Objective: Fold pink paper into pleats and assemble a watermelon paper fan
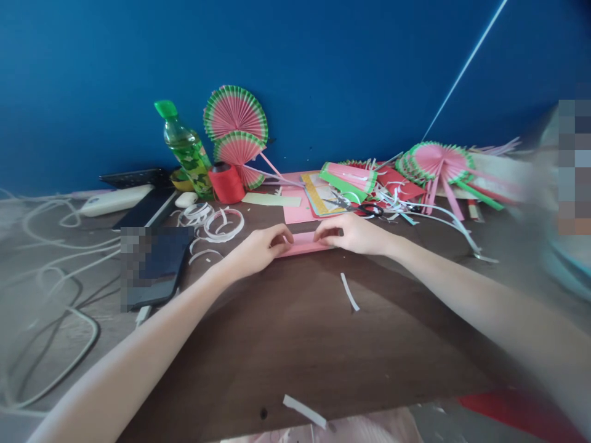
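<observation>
A narrow pink paper strip [303, 243] lies near the middle of the dark table [277, 344]. My left hand [265, 249] pinches its left end, and my right hand [353, 234] pinches its right end between thumb and fingers. Just behind the strip are a larger pink sheet [298, 213] and a yellow-edged pad [318, 192]. Black-handled scissors [370, 210] rest among paper scraps behind my right hand.
Green-edged pink paper fans [237, 114] lean on the blue wall, with more fans [438, 163] at right. A green bottle [187, 151], red thread spool [227, 183], curled white strips [224, 224], a phone [159, 271] and cables stand or lie left.
</observation>
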Action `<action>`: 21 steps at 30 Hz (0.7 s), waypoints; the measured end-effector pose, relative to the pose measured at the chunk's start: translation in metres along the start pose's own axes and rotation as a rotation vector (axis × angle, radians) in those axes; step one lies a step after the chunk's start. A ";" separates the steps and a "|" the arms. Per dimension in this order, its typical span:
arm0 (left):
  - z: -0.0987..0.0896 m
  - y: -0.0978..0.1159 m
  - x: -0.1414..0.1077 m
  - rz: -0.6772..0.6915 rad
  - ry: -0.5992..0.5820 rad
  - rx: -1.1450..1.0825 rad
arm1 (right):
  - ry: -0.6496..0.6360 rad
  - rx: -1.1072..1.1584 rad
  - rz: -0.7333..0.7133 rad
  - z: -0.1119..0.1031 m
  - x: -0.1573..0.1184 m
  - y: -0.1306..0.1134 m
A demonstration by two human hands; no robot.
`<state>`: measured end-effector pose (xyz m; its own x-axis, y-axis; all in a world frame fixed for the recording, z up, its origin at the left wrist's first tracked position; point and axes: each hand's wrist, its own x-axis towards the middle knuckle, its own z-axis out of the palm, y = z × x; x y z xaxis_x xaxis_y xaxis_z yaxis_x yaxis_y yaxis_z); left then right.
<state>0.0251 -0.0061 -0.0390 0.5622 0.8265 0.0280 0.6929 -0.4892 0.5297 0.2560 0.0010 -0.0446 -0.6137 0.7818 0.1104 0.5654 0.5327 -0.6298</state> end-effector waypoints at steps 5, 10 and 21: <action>0.000 -0.004 0.003 -0.038 -0.046 -0.070 | -0.038 0.122 0.077 0.003 0.003 0.009; 0.001 -0.007 0.005 -0.027 -0.067 -0.060 | -0.055 0.151 0.061 0.006 0.005 0.014; 0.004 -0.014 0.008 0.016 -0.070 -0.063 | -0.102 0.151 0.055 0.007 0.005 0.015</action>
<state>0.0213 0.0060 -0.0502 0.6042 0.7965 -0.0212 0.6553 -0.4816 0.5820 0.2578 0.0104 -0.0588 -0.6416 0.7671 -0.0011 0.5149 0.4296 -0.7418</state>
